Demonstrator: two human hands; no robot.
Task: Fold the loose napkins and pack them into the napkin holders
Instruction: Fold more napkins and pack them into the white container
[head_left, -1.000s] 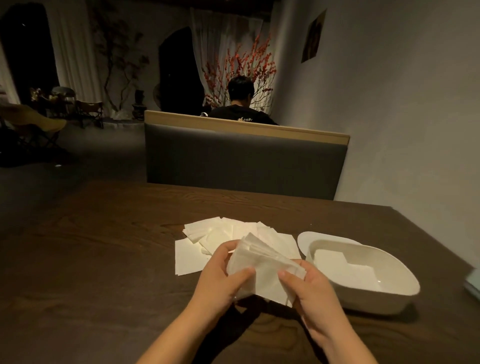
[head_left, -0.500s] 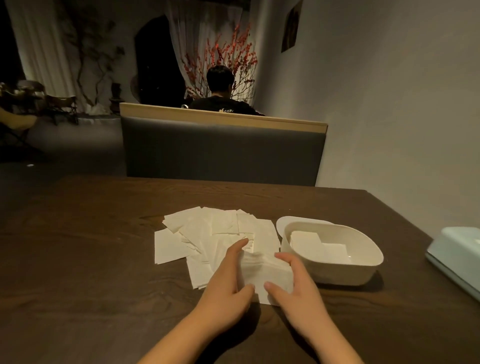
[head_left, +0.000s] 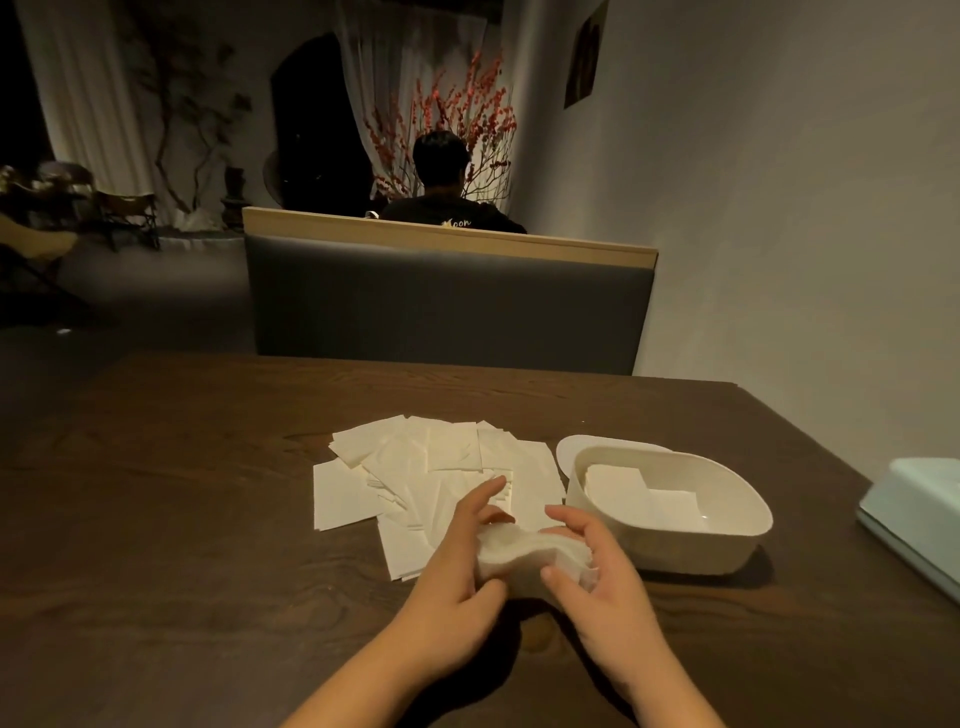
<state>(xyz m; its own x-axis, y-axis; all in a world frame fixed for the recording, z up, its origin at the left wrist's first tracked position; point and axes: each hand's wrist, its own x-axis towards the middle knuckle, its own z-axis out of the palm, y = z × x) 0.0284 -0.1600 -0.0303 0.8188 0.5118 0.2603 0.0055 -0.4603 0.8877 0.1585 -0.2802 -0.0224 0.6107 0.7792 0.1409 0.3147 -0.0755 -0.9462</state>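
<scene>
A small stack of white napkins (head_left: 524, 558) is squeezed between both hands just above the dark wooden table (head_left: 182, 545). My left hand (head_left: 457, 561) grips its left side, thumb underneath and fingers over the top. My right hand (head_left: 597, 566) grips the right side the same way. Behind them, several loose white napkins (head_left: 431, 467) lie spread on the table. To the right stands a white oval napkin holder (head_left: 670, 551), open on top, with a few folded napkins (head_left: 639, 493) inside. Its white lid (head_left: 569, 449) lies flat behind it.
A pale green box (head_left: 914, 512) sits at the table's right edge. Across the table is a grey padded bench back (head_left: 447, 301) with a wooden top rail; a person sits beyond it, facing away. A grey wall runs along the right.
The napkin stack came down from mid-air toward the table and is now bunched tighter between both hands. The view swung right, bringing the green box into sight.
</scene>
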